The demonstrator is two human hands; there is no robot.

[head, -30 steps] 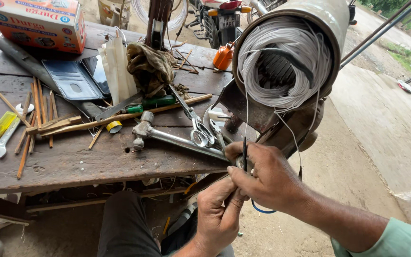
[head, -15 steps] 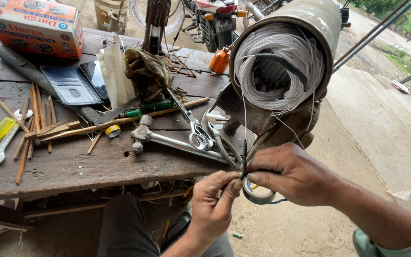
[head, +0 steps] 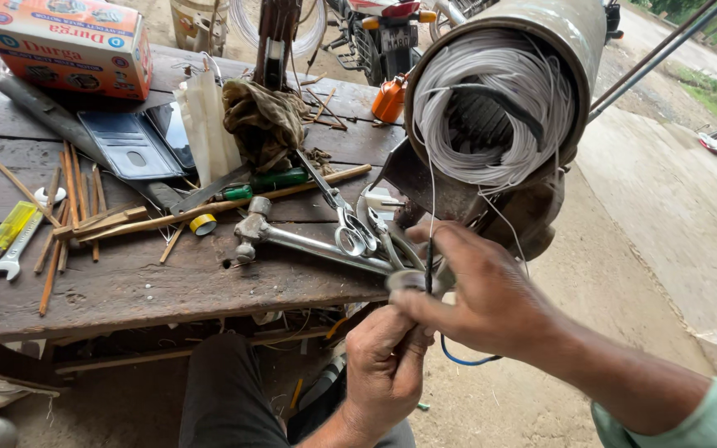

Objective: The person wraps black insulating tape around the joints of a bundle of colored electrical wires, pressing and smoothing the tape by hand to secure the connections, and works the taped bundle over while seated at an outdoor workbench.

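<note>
View: you have one camera, worn on your head.
Direction: it looks forward and steeply down, past your knees to the ground.
Distance: your right hand (head: 479, 290) and left hand (head: 385, 365) sit close, low in the middle; the motor (head: 499, 108) fills the upper right just beyond them.
Left side: the bench (head: 126, 282) runs off to the left edge, seen from above and at a slant.
Far field: the top edge catches a motorbike (head: 383, 33) and the road (head: 674, 199).
Shared: no second view, so nothing overlaps.
</note>
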